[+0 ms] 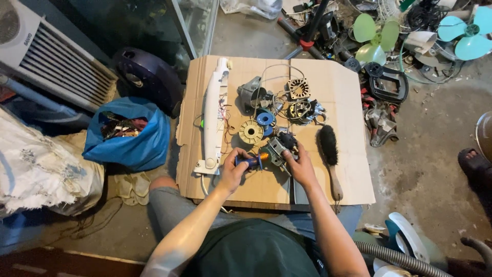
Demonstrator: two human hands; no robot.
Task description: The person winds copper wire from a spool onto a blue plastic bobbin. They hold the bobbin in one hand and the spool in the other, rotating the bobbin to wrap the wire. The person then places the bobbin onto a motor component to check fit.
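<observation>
Gripping a screwdriver [249, 162] lying crosswise, tip rightward, left hand [233, 169]; right hand [300, 166] clasps motor [279, 146].

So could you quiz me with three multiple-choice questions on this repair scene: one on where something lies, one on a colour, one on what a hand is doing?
1. Where does the brush lie?
A. on the cardboard, right of the hands
B. in the blue bag
C. on the bare floor

2. What colour is the bag beside the cardboard sheet?
A. red
B. blue
C. yellow

3. What is the left hand doing?
A. resting flat, empty
B. holding the brush
C. gripping a screwdriver

Answers: 1 A, it lies on the sheet beside the right hand. 2 B, its plastic is plainly blue. 3 C, fingers wrap the blue handle, tip toward the small motor.
</observation>
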